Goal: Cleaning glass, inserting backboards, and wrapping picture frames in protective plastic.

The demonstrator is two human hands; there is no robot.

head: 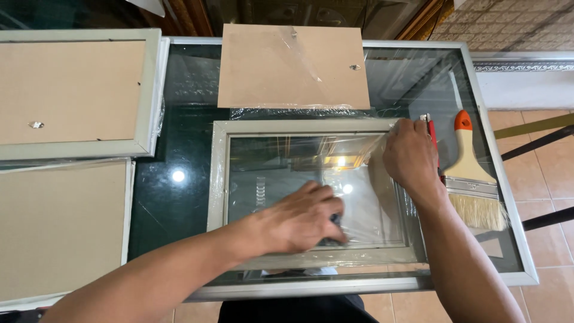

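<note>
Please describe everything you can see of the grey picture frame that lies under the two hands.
The grey rectangular picture frame lies flat on the glass-topped table, its long sides running left to right. Its pale moulding surrounds a clear pane, and crinkled transparent plastic film covers its right part. The left hand presses on the pane over a small dark object, mostly hidden. The right hand grips the film at the upper right corner.

Glass-topped counter [179,197] with a pale metal rim, throwing back a ceiling light. Tan tiled floor [544,179] at right. Patterned wall [508,24] beyond.
</note>
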